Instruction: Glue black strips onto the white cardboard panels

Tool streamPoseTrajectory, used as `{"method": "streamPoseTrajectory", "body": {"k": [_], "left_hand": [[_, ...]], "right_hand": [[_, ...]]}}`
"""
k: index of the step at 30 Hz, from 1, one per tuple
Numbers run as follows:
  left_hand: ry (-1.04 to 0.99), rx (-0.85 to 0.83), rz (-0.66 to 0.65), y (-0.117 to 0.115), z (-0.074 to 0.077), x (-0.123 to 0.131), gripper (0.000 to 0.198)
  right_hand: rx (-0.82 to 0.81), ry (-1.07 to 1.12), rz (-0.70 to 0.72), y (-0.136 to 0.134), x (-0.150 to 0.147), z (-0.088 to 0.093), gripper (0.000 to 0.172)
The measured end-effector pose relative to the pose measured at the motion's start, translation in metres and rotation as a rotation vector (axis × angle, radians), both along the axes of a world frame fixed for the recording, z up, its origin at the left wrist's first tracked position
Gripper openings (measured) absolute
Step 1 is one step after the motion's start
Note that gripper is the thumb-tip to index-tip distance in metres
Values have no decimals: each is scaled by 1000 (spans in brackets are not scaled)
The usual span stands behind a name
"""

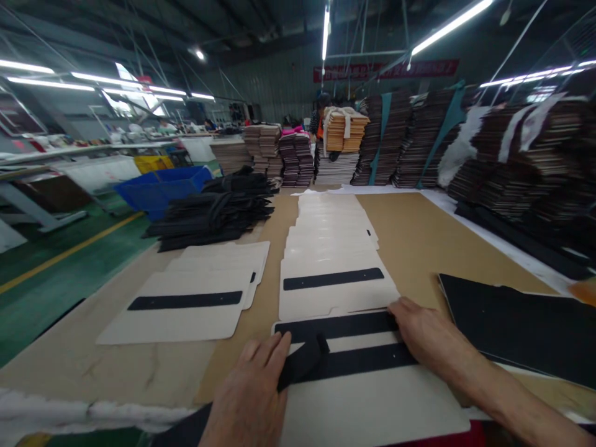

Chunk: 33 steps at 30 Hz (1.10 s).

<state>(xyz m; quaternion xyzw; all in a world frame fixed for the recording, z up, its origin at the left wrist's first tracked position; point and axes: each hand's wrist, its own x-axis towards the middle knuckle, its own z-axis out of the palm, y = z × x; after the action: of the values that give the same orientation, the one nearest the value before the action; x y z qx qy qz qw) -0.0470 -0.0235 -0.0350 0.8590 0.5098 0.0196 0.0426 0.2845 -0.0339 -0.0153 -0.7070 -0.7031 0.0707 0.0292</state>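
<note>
On a white panel (372, 403) in front of me, two black strips lie across it, one above the other. My left hand (256, 385) is closed around a loose black strip (305, 360), which curls up over the panel. Its fingertips also touch the left end of the upper black strip (339, 325). At that strip's other end, the fingers of my right hand (423, 338) are closed on its tip at the panel's edge. The lower black strip (363, 362) lies flat. What sits beneath my left palm is hidden.
Overlapping white panels (333, 248) run away from me along the brown tabletop (395, 230). More white panels (181, 310) lie at left, near a heap of black strips (214, 211). Black sheets (516, 323) lie at right. A blue bin (162, 186) stands beyond the table.
</note>
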Motion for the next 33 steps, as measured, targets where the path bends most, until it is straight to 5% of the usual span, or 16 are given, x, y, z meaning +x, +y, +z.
{"method": "streamPoseTrajectory", "body": {"k": [5,8,13,21,33], "left_hand": [[49,-68,40,-1,23,20,66],[83,-77,54,-2,27,28,64],[93,-69,71,1,27,32,61],[64,-82,79,6,26,25,55],[-63,120,-73,14,-10,-11,49]], "right_hand": [[-14,-387,216,-15,-31,16,75],[-1,-529,287,-16,-48,13,85],[9,-607,330,-10,-56,0,87],[-23,-558,308,-13,-44,6,82],[66,-255,101,-49,7,-2,53]]}}
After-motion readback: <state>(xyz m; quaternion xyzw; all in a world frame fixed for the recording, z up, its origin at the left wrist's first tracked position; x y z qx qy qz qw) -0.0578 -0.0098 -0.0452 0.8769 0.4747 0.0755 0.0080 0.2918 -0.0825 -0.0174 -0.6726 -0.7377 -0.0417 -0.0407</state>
